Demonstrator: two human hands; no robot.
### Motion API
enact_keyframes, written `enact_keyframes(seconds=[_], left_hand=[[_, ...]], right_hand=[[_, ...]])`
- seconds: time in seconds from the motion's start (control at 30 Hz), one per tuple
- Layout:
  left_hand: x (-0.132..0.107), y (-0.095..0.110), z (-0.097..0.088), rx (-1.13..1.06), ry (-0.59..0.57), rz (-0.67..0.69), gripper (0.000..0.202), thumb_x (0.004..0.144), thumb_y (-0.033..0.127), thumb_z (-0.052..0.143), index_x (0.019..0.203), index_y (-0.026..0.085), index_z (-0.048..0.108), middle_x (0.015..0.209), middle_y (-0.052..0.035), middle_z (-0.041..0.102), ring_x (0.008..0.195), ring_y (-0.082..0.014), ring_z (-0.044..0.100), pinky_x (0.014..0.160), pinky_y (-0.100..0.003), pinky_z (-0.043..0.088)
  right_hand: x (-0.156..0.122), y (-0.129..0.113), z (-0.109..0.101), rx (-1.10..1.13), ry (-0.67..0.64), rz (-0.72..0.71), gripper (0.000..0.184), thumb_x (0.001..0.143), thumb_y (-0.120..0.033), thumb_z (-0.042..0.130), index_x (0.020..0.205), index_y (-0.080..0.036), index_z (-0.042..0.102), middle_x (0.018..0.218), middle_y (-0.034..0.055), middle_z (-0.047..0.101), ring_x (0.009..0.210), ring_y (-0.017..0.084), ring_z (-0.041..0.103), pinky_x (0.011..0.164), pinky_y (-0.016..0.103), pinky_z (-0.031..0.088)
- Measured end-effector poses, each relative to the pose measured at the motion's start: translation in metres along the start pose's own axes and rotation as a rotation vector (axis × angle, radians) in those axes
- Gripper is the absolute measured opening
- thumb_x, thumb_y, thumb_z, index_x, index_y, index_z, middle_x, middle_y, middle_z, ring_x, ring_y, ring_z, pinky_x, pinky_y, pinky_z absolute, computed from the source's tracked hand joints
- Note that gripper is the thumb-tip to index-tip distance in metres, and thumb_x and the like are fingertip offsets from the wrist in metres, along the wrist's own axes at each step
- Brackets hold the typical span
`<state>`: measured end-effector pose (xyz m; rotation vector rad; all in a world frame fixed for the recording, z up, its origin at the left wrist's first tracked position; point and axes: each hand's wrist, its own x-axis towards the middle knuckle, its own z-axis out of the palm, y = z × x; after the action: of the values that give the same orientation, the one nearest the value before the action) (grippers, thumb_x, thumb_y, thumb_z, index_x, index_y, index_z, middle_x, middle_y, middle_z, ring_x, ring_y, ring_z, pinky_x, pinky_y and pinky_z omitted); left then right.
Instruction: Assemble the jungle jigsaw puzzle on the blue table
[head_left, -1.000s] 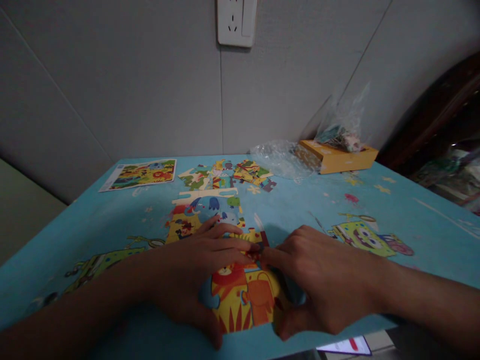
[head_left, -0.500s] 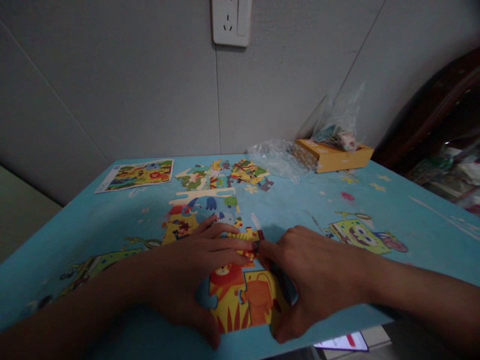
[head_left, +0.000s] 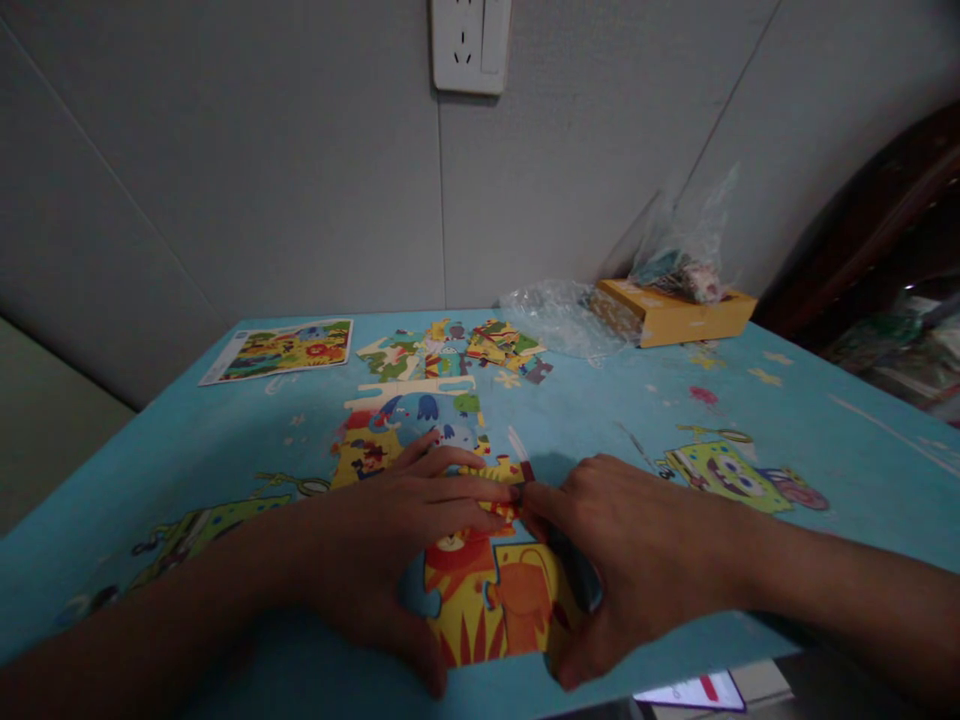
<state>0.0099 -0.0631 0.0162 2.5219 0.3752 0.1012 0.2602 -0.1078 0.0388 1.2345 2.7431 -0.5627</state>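
Observation:
A partly joined jigsaw puzzle (head_left: pixel 480 610) with animal pictures lies on the blue table, running from the front edge toward the middle. Across it my left hand (head_left: pixel 397 530) rests with fingers spread, fingertips on the pieces and thumb near the lower left corner. My right hand (head_left: pixel 630 550) is at the puzzle's right edge. Its index finger touches near the upper right side and its thumb sits by the lower right corner, with a gap between them; the other fingers are mostly hidden. An elephant section (head_left: pixel 420 415) shows beyond my left hand, which covers part of the puzzle.
Several loose puzzle pieces (head_left: pixel 499 345) lie farther back. A printed reference picture (head_left: pixel 289 350) is at the back left. Clear plastic wrap (head_left: pixel 562 315) and a yellow box (head_left: pixel 694 318) with a bag on top stand back right. Below the front edge is a lit phone screen (head_left: pixel 697 690).
The whole view has shifted slightly, so things appear a little farther right. Both hands keep nearly the same places on the puzzle.

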Motion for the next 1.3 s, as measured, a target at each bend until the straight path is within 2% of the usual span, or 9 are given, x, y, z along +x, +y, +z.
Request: enact_keyframes(seconds=[0.2,0.37,0.7,0.9,1.13,1.3], left_hand=[[0.0004,0.0011,-0.0016,0.003,-0.002,0.033,0.095,0.062,0.066,0.079,0.143,0.029,0.045,0.15,-0.0077,0.047,0.139,-0.0379,0.038,0.121,-0.057,0.005],[0.0016,0.0038,-0.0035,-0.008,-0.014,0.029,0.094,0.063,0.066,0.078,0.143,0.027,0.046,0.148,-0.0091,0.049,0.135,-0.0373,0.043,0.121,-0.057,0.003],[0.001,0.0035,-0.0037,0.013,-0.036,0.019,0.099,0.062,0.068,0.078,0.145,0.027,0.044,0.153,-0.0083,0.042,0.138,-0.0387,0.039,0.121,-0.058,0.001],[0.0004,0.005,-0.0031,0.079,0.002,0.058,0.089,0.063,0.068,0.077,0.138,0.027,0.053,0.148,-0.0078,0.049,0.137,-0.0379,0.04,0.121,-0.056,0.007],[-0.0014,0.0019,0.0003,0.136,0.033,0.128,0.083,0.066,0.066,0.077,0.139,0.034,0.051,0.148,-0.0047,0.049,0.134,-0.0342,0.043,0.121,-0.054,0.009],[-0.0014,0.0025,0.0006,0.169,0.018,0.106,0.084,0.066,0.066,0.077,0.139,0.033,0.052,0.15,-0.0052,0.046,0.136,-0.0353,0.04,0.12,-0.054,0.009]], right_hand=[[-0.0024,-0.0041,-0.0013,-0.005,-0.012,-0.004,0.08,0.055,-0.07,0.073,0.115,-0.018,0.065,0.075,0.0064,0.067,0.059,0.022,0.059,0.054,0.03,0.038],[-0.0031,-0.0071,-0.0013,-0.021,-0.021,0.002,0.082,0.057,-0.073,0.07,0.115,-0.015,0.066,0.079,0.0114,0.069,0.062,0.026,0.063,0.056,0.033,0.041],[-0.0011,-0.0072,0.0007,0.053,-0.027,0.034,0.077,0.052,-0.064,0.075,0.112,-0.017,0.064,0.077,0.0058,0.069,0.059,0.022,0.061,0.057,0.032,0.042],[-0.0003,-0.0072,-0.003,0.047,-0.044,0.017,0.075,0.051,-0.062,0.074,0.111,-0.017,0.064,0.074,0.0047,0.068,0.056,0.02,0.059,0.055,0.031,0.041],[-0.0005,-0.0076,-0.005,0.069,-0.046,0.009,0.074,0.052,-0.06,0.073,0.111,-0.017,0.064,0.071,0.0037,0.065,0.056,0.02,0.057,0.056,0.032,0.042],[-0.0026,-0.008,-0.0066,0.061,-0.016,-0.014,0.069,0.053,-0.059,0.072,0.106,-0.016,0.065,0.07,0.0036,0.064,0.056,0.019,0.055,0.057,0.031,0.041]])
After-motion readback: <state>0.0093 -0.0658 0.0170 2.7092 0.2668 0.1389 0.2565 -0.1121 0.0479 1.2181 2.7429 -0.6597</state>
